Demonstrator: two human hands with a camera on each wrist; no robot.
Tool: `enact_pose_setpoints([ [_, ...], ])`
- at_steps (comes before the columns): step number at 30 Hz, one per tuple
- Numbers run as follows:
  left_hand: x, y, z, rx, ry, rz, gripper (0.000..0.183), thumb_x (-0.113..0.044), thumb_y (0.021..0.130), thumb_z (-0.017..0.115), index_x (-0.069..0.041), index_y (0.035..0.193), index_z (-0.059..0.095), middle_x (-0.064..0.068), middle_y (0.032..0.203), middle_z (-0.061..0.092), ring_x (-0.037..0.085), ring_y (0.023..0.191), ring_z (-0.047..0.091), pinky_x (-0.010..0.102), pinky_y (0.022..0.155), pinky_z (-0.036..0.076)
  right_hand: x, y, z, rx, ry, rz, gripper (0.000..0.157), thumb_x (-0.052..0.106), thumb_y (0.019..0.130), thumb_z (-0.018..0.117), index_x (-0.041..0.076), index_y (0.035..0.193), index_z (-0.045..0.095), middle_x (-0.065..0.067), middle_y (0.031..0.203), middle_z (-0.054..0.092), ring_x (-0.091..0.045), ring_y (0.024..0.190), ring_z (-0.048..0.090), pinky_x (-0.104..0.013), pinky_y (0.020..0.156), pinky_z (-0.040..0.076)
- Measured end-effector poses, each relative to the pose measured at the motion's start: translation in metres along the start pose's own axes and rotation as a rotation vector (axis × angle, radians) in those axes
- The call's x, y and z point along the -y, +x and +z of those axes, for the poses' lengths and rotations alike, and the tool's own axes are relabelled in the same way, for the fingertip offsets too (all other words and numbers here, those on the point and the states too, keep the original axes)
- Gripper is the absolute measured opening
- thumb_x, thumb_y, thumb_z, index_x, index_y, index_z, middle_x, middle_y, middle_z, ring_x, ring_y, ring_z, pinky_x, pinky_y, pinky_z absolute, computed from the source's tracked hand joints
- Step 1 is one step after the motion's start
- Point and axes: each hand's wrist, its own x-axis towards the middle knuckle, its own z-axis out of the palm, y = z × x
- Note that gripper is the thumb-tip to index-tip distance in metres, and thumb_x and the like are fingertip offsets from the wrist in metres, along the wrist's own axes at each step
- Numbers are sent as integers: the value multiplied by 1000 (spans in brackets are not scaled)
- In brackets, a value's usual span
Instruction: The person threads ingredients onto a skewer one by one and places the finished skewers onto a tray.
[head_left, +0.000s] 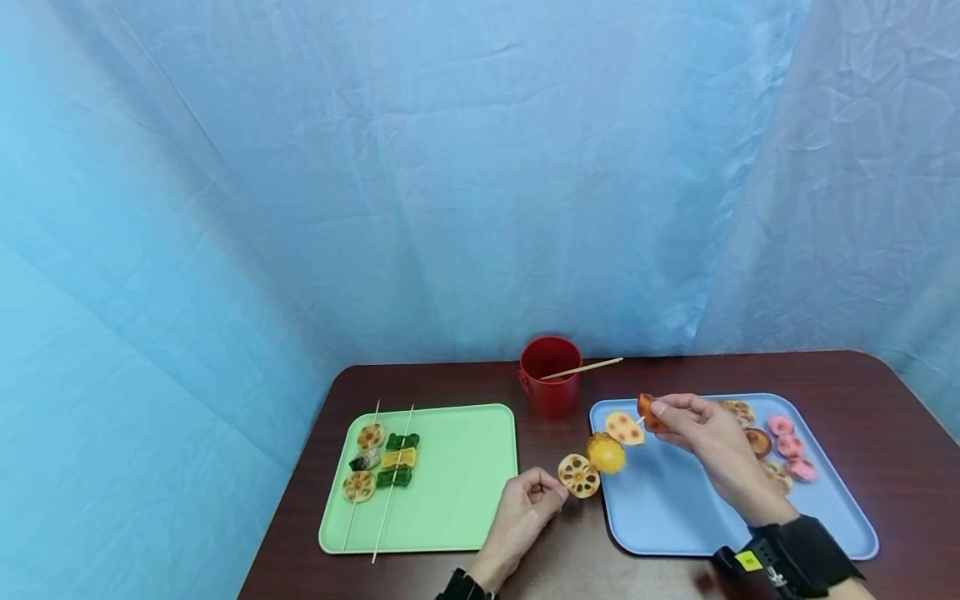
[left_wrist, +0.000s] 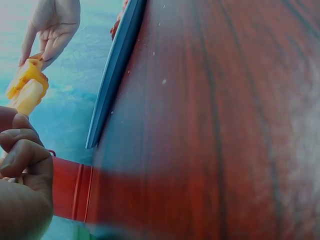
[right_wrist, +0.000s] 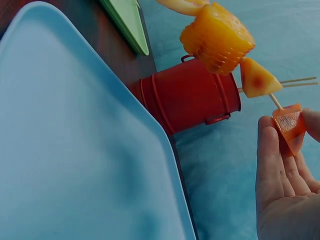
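My left hand [head_left: 522, 510] grips the lower end of a bamboo skewer [right_wrist: 276, 102], most of its stick hidden in the fist. Threaded along it are a lotus root slice [head_left: 579, 476] next to the fingers, a yellow corn piece [right_wrist: 217, 39] and a pale yellow wedge with brown spots [right_wrist: 258, 78]. At the far end my right hand [head_left: 712, 454] pinches a glossy orange-brown food piece [right_wrist: 291, 131] between thumb and fingers, right at the skewer's tip. The loaded skewer is held up in the air, overlapping the blue tray's left edge in the head view.
On the green tray [head_left: 457, 483] at left lie two loaded skewers [head_left: 400, 458]. The blue tray [head_left: 660, 517] at right carries pink rings [head_left: 790, 446], a brown mushroom-like piece [head_left: 759, 442] and lotus slices. A red bucket [head_left: 553, 396] with sticks stands behind, between the trays.
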Motion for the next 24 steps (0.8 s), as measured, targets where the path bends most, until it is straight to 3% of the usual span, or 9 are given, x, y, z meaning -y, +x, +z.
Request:
enact_pose_setpoints([
  [5, 0, 1, 0, 1, 10, 17, 13, -11, 83, 68, 2, 88, 67, -6, 66, 56, 4, 53, 43, 17, 49, 35, 0, -1, 5, -7, -73, 30, 67, 50, 86, 64, -2, 126, 51, -3, 106, 68, -11, 90, 66, -33, 81, 54],
  [13, 0, 1, 0, 33, 6, 14, 17, -3, 86, 61, 9, 98, 64, -2, 70, 55, 7, 54, 43, 17, 49, 34, -2, -3, 7, 14, -44, 48, 67, 50, 86, 64, -1, 126, 49, -4, 107, 68, -12, 92, 67, -34, 83, 53],
  [19, -3, 1, -3, 79, 176, 100, 15, -5, 93, 55, 1, 103, 64, 14, 79, 62, 15, 60, 53, 18, 50, 40, -3, -2, 5, 23, -34, 31, 64, 47, 88, 63, -2, 126, 49, -3, 107, 67, -12, 93, 66, -30, 81, 53],
  [24, -3, 2, -6, 3, 290, 164, 13, -10, 93, 60, -7, 103, 68, 13, 77, 64, 13, 58, 56, 18, 49, 43, -2, -2, 5, 27, -12, 22, 61, 46, 88, 64, -1, 123, 50, -1, 105, 67, -11, 93, 66, -30, 81, 53],
])
